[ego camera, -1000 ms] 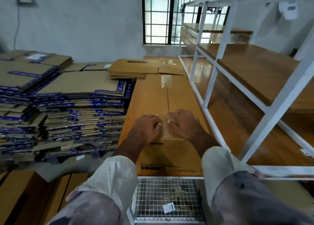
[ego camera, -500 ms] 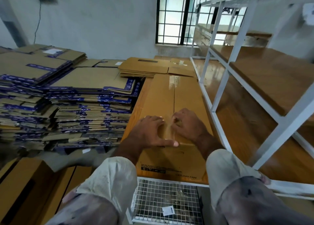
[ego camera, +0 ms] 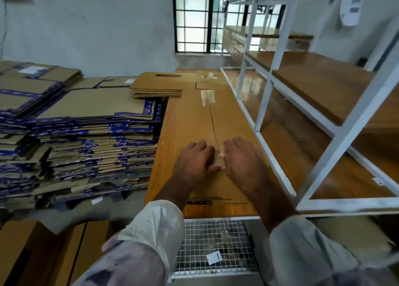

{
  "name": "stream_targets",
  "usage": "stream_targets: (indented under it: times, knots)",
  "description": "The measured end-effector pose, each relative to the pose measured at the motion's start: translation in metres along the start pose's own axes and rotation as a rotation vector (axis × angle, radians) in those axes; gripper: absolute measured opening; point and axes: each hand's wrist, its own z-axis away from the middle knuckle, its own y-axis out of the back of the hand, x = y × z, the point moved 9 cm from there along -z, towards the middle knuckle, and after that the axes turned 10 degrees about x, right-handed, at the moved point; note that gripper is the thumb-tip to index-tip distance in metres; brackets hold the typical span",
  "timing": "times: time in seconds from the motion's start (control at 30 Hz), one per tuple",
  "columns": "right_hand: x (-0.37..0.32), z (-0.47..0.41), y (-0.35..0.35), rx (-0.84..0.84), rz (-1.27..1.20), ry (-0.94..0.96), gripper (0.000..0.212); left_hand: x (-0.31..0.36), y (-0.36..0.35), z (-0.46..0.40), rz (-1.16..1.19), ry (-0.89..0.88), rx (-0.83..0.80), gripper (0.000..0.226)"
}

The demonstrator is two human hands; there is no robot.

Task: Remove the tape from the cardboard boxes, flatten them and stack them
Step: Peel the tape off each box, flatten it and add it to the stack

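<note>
While both hands work at the middle seam of the long cardboard box (ego camera: pixel 194 121), a few things could go wrong. The left hand (ego camera: pixel 193 163) lies on the near part of the box top with its fingers bent down onto the card, pressing it and holding nothing I can see. The right hand (ego camera: pixel 243 163) sits just beside it, fingers curled at the seam where the clear tape (ego camera: pixel 219 156) runs; it seems to pinch the tape end, but the spot is blurry and I cannot tell for sure.

If the pull is too quick or goes sideways, the thin tape may snap and leave a strip stuck down. It may also rip the brown paper skin off the card. If the left hand lets up, the box could slide on the smooth wood. More tape (ego camera: pixel 207 98) sits at the far end of the seam, so that part is not done yet.

The box lies flat on a shiny wooden tabletop (ego camera: pixel 160 156). A white metal rack (ego camera: pixel 278 54) with wooden shelves stands to the right. To the left are tall stacks of flat boxes (ego camera: pixel 86 134) with blue tape edges. Past the box is a smaller pile of flat cardboard (ego camera: pixel 159 86). A wire mesh basket (ego camera: pixel 216 242) sits below the near edge. A barred window (ego camera: pixel 198 18) lights the pale wall.
</note>
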Motion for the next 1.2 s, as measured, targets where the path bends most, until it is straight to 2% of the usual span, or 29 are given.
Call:
stream_targets:
  times: [0.03, 0.17, 0.33, 0.47, 0.57, 0.83, 0.97, 1.13, 1.2]
  knots:
    - [-0.002, 0.01, 0.008, 0.056, -0.007, -0.003, 0.03, 0.002, -0.001, 0.003, 0.021, -0.013, 0.02, 0.065]
    - [-0.014, 0.054, 0.021, 0.249, 0.082, -0.004, 0.031, 0.005, 0.001, 0.006, 0.083, -0.133, 0.073, 0.048]
    - [-0.027, 0.095, 0.002, 0.353, 0.08, -0.084, 0.017, 0.005, 0.001, 0.009, 0.073, -0.23, 0.002, 0.043]
    - [-0.033, 0.11, -0.001, 0.414, 0.064, -0.087, 0.01, -0.011, 0.002, 0.007, 0.242, -0.212, -0.076, 0.049]
    - [-0.034, 0.117, 0.0, 0.444, 0.016, -0.096, 0.012, -0.024, 0.006, 0.008, 0.355, -0.182, -0.055, 0.06]
    - [-0.035, 0.149, -0.007, 0.366, -0.015, -0.267, 0.031, -0.007, -0.004, 0.009, 0.172, -0.266, -0.011, 0.055]
    - [-0.03, 0.152, 0.002, 0.412, -0.106, -0.299, 0.023, -0.006, -0.001, 0.016, 0.039, -0.284, 0.048, 0.055]
    - [0.001, 0.097, 0.007, 0.471, -0.157, -0.307, 0.019, 0.006, 0.002, 0.03, -0.095, -0.328, 0.115, 0.062]
    - [0.02, 0.064, 0.008, 0.499, -0.088, -0.288, 0.024, 0.009, -0.006, 0.035, -0.152, -0.336, 0.018, 0.075]
